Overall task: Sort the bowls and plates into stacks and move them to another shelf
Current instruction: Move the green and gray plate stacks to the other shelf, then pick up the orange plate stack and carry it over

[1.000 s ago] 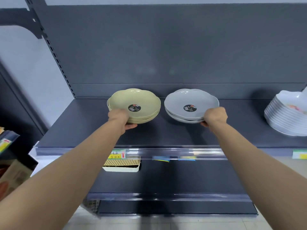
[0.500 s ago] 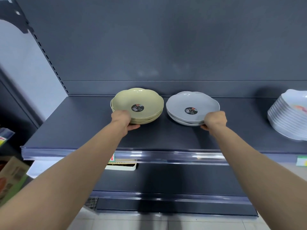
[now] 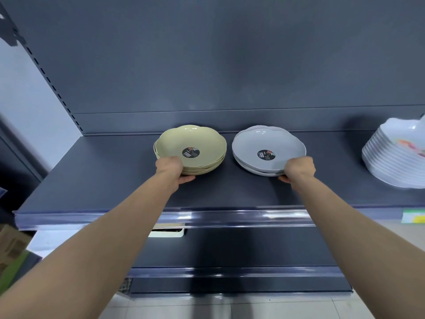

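A stack of pale green bowls (image 3: 195, 143) with a black round label rests on the dark grey shelf (image 3: 110, 180), left of centre. Beside it, a small gap apart, sits a stack of light grey bowls (image 3: 266, 143) with the same label. My left hand (image 3: 171, 168) grips the near rim of the green stack, thumb underneath. My right hand (image 3: 299, 168) grips the near right rim of the grey stack. Both stacks tilt slightly toward me.
A tall stack of white plates (image 3: 397, 157) leans at the shelf's right end. A lower shelf (image 3: 230, 247) runs below, with a cream basket (image 3: 166, 232) just under the upper shelf's edge. Boxes (image 3: 11, 252) stand at the far left.
Both stacks have shifted a little further back on the shelf with my hands on them. My view has risen, so the lower shelf and basket show less.
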Available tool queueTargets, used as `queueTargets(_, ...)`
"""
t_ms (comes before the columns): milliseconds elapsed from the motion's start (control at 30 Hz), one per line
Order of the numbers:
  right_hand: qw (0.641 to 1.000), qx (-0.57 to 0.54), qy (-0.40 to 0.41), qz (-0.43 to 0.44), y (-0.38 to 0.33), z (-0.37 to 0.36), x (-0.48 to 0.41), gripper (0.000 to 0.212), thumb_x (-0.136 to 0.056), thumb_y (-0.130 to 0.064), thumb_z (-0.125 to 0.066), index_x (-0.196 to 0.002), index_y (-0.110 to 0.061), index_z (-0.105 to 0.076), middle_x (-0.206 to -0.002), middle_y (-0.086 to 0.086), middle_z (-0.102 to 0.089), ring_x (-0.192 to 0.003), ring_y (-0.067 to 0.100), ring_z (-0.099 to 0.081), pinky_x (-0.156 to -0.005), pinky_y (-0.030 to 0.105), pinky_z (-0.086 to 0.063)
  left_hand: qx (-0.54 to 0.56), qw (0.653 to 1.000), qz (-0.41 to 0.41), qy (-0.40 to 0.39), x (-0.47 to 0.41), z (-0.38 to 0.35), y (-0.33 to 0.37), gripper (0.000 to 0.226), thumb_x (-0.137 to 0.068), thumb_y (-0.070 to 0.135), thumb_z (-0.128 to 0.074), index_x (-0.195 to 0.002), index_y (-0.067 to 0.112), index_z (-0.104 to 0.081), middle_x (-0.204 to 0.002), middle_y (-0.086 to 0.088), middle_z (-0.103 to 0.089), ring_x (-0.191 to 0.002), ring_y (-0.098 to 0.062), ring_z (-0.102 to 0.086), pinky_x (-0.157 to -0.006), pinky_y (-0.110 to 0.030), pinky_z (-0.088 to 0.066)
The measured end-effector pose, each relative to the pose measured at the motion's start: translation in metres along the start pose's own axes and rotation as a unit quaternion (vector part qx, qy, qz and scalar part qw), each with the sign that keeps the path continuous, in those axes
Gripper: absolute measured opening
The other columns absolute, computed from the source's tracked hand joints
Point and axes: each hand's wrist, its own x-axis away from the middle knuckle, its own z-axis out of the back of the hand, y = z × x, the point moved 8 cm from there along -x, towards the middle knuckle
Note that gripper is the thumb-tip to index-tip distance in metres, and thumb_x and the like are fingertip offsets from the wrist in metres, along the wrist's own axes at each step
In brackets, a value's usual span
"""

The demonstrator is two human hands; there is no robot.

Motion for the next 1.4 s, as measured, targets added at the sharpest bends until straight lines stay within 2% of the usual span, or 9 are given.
queueTargets(267, 0.999, 0.044, 0.011, 0.0, 0.004, 0.016, 0.003, 0.043, -0.09, -0.001, -0.046, -0.133, -0.001, -0.045, -0.135, 0.019, -0.05, -0.11, 0.044, -0.058, -0.027, 0.034, -0.048, 0.009, 1.0, 0.003, -0.01, 0.007, -0.006, -0.004, 0.048, -0.091, -0.002, -0.03, -0.136, 0.009, -0.043, -0.13, -0.013, -0.057, -0.08, -0.026, -0.063, -0.043, -0.037, -0.059)
queueTargets(367, 0.997, 0.083, 0.008, 0.007, 0.004, 0.019, 0.008, 0.039, -0.091, -0.004, -0.046, -0.13, 0.001, -0.048, -0.132, 0.02, -0.051, -0.104, 0.046, -0.062, -0.023, 0.031, -0.042, 0.01, 1.0, 0.003, -0.019, 0.011, -0.009, -0.003, 0.047, -0.092, -0.004, -0.03, -0.135, 0.007, -0.046, -0.13, -0.013, -0.057, -0.089, -0.03, -0.062, -0.045, -0.036, -0.059)
queueTargets(500, 0.991, 0.131, 0.009, 0.033, 0.0, 0.026, 0.013, 0.034, -0.092, -0.007, -0.043, -0.123, 0.003, -0.053, -0.114, 0.021, -0.056, -0.094, 0.043, -0.064, -0.06, 0.044, -0.061, 0.011, 1.0, 0.005, -0.029, 0.016, -0.01, -0.004, 0.049, -0.091, -0.01, -0.027, -0.133, 0.007, -0.046, -0.134, -0.014, -0.055, -0.098, -0.032, -0.059, -0.068, -0.04, -0.057)
queueTargets(600, 0.981, 0.175, 0.046, 0.066, -0.006, 0.034, 0.017, 0.035, -0.09, -0.012, -0.044, -0.12, 0.004, -0.054, -0.111, 0.018, -0.061, -0.1, 0.042, -0.063, -0.087, 0.046, -0.054, 0.002, 0.999, 0.008, -0.031, 0.021, -0.007, -0.006, 0.046, -0.094, -0.011, -0.027, -0.132, 0.006, -0.046, -0.135, -0.015, -0.053, -0.1, -0.032, -0.057, -0.076, -0.041, -0.054)
queueTargets(767, 0.963, 0.204, 0.086, 0.152, -0.036, 0.037, 0.04, 0.035, -0.094, -0.013, -0.042, -0.124, 0.005, -0.047, -0.126, 0.024, -0.055, -0.113, 0.043, -0.055, -0.086, 0.042, -0.046, -0.027, 0.999, 0.013, -0.023, 0.03, 0.002, -0.004, 0.037, -0.098, -0.002, -0.036, -0.134, 0.004, -0.044, -0.13, -0.015, -0.051, -0.096, -0.033, -0.055, -0.077, -0.04, -0.054)
queueTargets(900, 0.94, 0.21, 0.015, 0.268, -0.076, 0.006, 0.076, 0.035, -0.096, -0.016, -0.043, -0.127, -0.001, -0.051, -0.121, 0.019, -0.061, -0.109, 0.037, -0.058, -0.084, 0.034, -0.045, -0.16, 0.982, -0.055, 0.086, 0.037, 0.03, 0.024, 0.044, -0.086, 0.008, -0.047, -0.128, -0.003, -0.049, -0.13, -0.022, -0.053, -0.099, -0.039, -0.064, -0.052, -0.035, -0.059)
queueTargets(1067, 0.858, 0.273, -0.106, 0.423, -0.125, -0.053, 0.145, 0.024, -0.094, -0.019, -0.049, -0.107, -0.007, -0.066, -0.107, 0.013, -0.07, -0.105, 0.032, -0.06, -0.087, 0.035, -0.047, -0.283, 0.928, -0.232, 0.076, 0.077, 0.037, 0.087, 0.043, -0.092, 0.013, -0.046, -0.133, 0.001, -0.046, -0.133, -0.017, -0.053, -0.116, -0.033, -0.056, -0.083, -0.03, -0.044)
queueTargets(1200, 0.77, 0.32, -0.145, 0.533, -0.158, -0.088, 0.21, 0.024, -0.093, -0.022, -0.052, -0.107, -0.009, -0.066, -0.107, 0.012, -0.069, -0.104, 0.033, -0.06, -0.088, 0.037, -0.05, -0.367, 0.851, -0.364, 0.092, 0.131, 0.058, 0.133, 0.035, -0.094, 0.014, -0.047, -0.128, 0.006, -0.051, -0.119, -0.011, -0.058, -0.098, -0.023, -0.054, -0.085, -0.025, -0.04)
queueTargets(1400, 0.617, 0.358, -0.15, 0.684, -0.188, -0.128, 0.315, 0.032, -0.096, -0.029, -0.05, -0.115, -0.005, -0.06, -0.112, 0.013, -0.063, -0.11, 0.033, -0.052, -0.09, 0.041, -0.045, -0.484, 0.734, -0.435, 0.194, 0.197, 0.131, 0.167, 0.035, -0.096, 0.018, -0.047, -0.13, 0.009, -0.05, -0.125, -0.011, -0.054, -0.107, -0.029, -0.057, -0.092, -0.036, -0.045)
